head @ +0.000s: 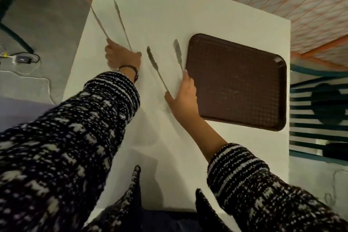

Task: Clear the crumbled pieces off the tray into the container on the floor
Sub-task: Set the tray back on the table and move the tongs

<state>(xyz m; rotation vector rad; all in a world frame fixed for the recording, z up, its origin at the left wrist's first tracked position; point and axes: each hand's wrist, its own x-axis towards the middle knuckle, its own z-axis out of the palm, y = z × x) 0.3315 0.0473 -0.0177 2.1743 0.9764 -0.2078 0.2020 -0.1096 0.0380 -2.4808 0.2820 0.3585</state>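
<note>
**Tongs in both hands, only specks left on the tray. How I'd finish**

The left hand [122, 57] grips long plain steel tongs [122, 24] near the hinge. Its fingers curl round both arms, and the tips splay wide out past the knuckles. The right hand [185, 98] holds scalloped-tip steel tongs [156, 68], thumb on one arm and fingers on the other, also sprung wide.

The dark brown textured plastic tray [235, 62] sits on the white table [160, 15], right beside the right fingertips. All I can see on it are fine pale specks [232, 92]. Imo they're too small to pinch. I'd squeeze the tongs flat and sweep the specks to one edge, or just lift the tray and tip it.

The teal slatted thing [301, 127] on the floor, past the tray from those fingers, might be the container. Can't tell.
</note>
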